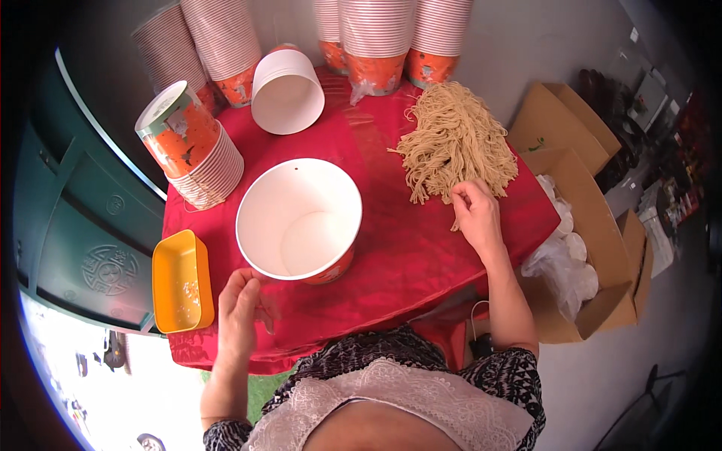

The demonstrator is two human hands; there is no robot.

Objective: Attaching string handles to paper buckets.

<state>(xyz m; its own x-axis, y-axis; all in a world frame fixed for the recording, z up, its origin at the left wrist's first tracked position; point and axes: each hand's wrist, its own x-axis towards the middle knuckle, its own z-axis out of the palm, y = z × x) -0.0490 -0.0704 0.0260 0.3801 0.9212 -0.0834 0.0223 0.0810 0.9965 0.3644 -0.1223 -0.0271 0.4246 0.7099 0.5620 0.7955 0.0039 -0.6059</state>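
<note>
A large white-lined paper bucket (299, 192) stands on the red tablecloth in front of me, its mouth tilted toward me and a small dark hole near its far rim. My left hand (242, 304) hovers beside the bucket's near left side, fingers loosely curled and apart, slightly blurred, with nothing visible in them. At the near edge of a heap of tan strings (455, 139), my right hand (477, 214) has its thumb and fingers pinched together. A short length of string shows just below those fingertips.
A yellow plastic tub (180, 301) with small white bits sits at the left table edge. Behind it are stacked orange buckets (188, 150) and another bucket (287, 94) on its side. Tall stacks of buckets (376, 45) line the wall. An open cardboard box (594, 240) stands right.
</note>
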